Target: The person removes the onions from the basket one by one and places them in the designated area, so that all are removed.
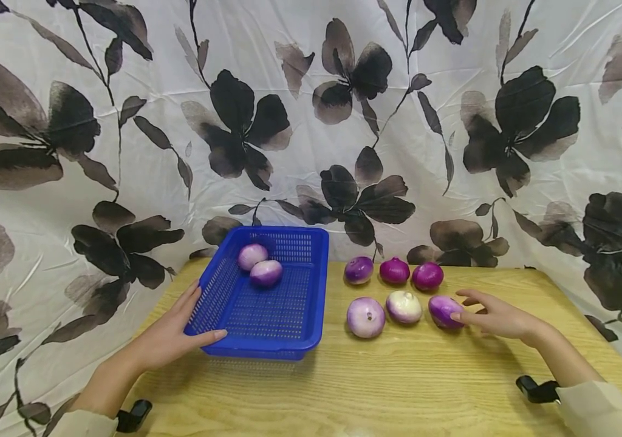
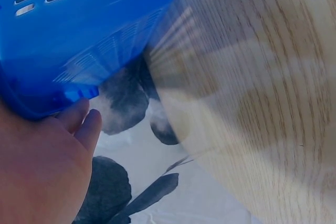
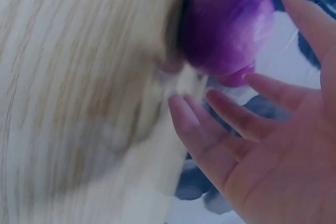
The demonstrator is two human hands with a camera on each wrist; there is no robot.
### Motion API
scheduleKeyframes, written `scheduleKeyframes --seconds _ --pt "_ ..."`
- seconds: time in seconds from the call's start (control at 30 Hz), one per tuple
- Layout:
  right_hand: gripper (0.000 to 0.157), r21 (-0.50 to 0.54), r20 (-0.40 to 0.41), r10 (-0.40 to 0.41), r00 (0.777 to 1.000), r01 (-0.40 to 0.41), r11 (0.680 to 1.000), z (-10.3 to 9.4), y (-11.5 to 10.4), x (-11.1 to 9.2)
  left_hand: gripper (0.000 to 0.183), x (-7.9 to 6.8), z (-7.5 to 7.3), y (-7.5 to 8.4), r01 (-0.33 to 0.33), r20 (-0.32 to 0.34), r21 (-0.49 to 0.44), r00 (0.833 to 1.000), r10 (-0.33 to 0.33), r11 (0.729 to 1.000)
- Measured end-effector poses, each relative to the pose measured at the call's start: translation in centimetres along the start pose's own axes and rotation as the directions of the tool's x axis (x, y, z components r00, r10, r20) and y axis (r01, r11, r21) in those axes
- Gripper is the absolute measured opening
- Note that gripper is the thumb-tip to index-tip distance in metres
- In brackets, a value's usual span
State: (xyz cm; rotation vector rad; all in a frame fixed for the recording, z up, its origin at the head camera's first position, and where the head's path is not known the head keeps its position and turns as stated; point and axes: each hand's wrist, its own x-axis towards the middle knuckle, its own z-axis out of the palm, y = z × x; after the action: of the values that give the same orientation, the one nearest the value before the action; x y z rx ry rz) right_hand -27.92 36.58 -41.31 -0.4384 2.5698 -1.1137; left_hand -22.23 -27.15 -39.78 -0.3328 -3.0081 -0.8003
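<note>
A blue plastic basket (image 1: pixel 267 351) with slotted sides stands on the table at the left, two red onions (image 1: pixel 266 274) inside it. My left hand (image 1: pixel 166 334) grips its near left corner, thumb over the front rim and fingers along the outer side; the left wrist view shows fingertips at the basket's wall (image 2: pixel 94 19). On the right, my right hand (image 1: pixel 499 315) reaches toward a purple onion (image 1: pixel 446 312), its thumb overlapping the onion in the head view. The right wrist view has the fingers spread beside that onion (image 3: pixel 228 30), not closed round it.
Several more onions sit right of the basket: a pale one (image 1: pixel 366 317), a whitish one (image 1: pixel 404 307), and a back row with a deep magenta one (image 1: pixel 395 271). The wooden table (image 1: pixel 376 388) ends at a floral cloth (image 1: pixel 289 121) behind.
</note>
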Motion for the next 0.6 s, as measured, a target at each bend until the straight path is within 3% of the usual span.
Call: scheduleKeyframes --seconds 0.2,0.4,0.6 --pt "0.069 -0.124 -0.118 -0.082 0.99 0.067 0.99 0.5 -2.2 -0.5 0.121 -0.1 -0.1 0.0 -0.003 -0.009 -0.002 1.0 0.002 1.0" --pt "0.059 -0.202 -0.219 -0.194 0.956 0.15 0.968 1.6 -4.5 -0.5 0.122 -0.2 0.0 0.0 0.0 -0.016 0.004 1.0 0.0 1.0" --pt "0.053 -0.213 -0.225 -0.28 0.933 0.233 0.949 2.4 -6.9 0.7 0.122 -0.2 0.0 0.2 -0.003 -0.016 0.005 1.0 0.003 1.0"
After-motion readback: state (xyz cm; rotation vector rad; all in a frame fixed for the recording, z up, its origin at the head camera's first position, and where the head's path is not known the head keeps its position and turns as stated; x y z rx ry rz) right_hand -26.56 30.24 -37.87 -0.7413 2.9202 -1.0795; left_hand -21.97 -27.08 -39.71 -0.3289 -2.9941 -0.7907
